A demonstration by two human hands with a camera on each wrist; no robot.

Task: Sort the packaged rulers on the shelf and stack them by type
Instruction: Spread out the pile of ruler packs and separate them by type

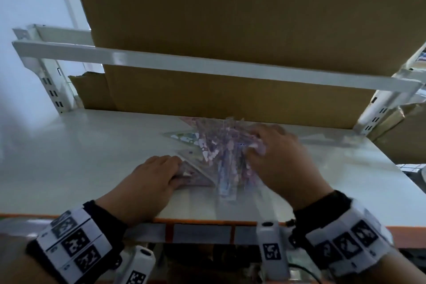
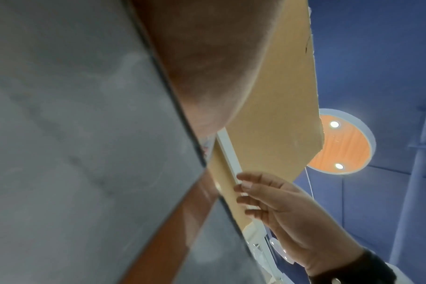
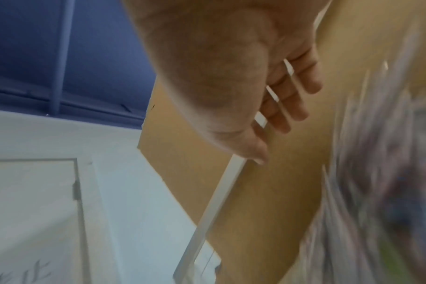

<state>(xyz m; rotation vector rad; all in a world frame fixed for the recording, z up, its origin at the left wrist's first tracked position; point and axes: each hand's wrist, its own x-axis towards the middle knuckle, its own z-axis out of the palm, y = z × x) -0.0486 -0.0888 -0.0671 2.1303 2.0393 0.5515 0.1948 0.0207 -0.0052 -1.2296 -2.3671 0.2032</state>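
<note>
Now the left hand (image 1: 153, 181) lies flat on the white shelf (image 1: 80, 157), its straight fingers pressing on a triangular packaged ruler (image 1: 193, 175) just beside the main heap. To the right of it, the packaged rulers (image 1: 221, 147) form a loose, blurred pile — pink and purple prints in clear wrappers. The right hand (image 1: 280, 161) rests on the right side of this pile; whether its fingers grip a pack I cannot tell. Behind both hands stands a big cardboard box (image 1: 230, 30), crossed by a white shelf rail (image 1: 184, 63).
</note>
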